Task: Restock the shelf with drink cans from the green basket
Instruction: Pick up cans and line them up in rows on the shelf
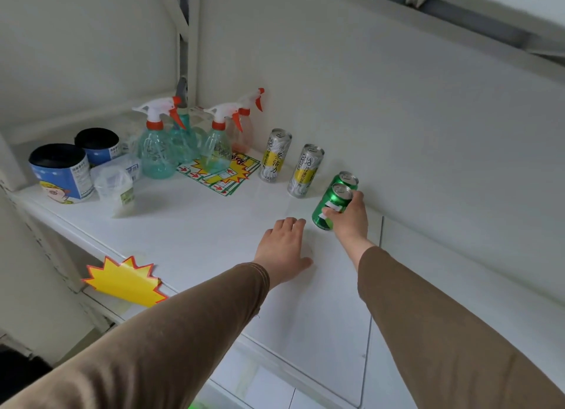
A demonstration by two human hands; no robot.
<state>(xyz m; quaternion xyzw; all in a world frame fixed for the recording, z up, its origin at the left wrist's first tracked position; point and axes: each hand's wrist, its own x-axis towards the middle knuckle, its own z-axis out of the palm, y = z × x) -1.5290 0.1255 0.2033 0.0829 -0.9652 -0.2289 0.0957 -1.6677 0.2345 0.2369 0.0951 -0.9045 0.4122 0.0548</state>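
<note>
Right hand (pixel 348 217) curled around a green aluminium drink can (pixel 331 207) on the white shelf (pixel 195 225), just before a second green can (pixel 348 178). Left hand (pixel 282 249) flat on shelf, fingers (pixel 293 223) relaxed, loosely together.

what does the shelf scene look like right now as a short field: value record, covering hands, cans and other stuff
right hand: right hand has its grip round the front green can
left hand: left hand lies flat, fingers straight, on the shelf
green cans: second green can stands right behind the held one
tall cans: two white and yellow cans, upright near the back wall
left side: spray bottles, two blue tubs
basket: not clearly in view
</note>
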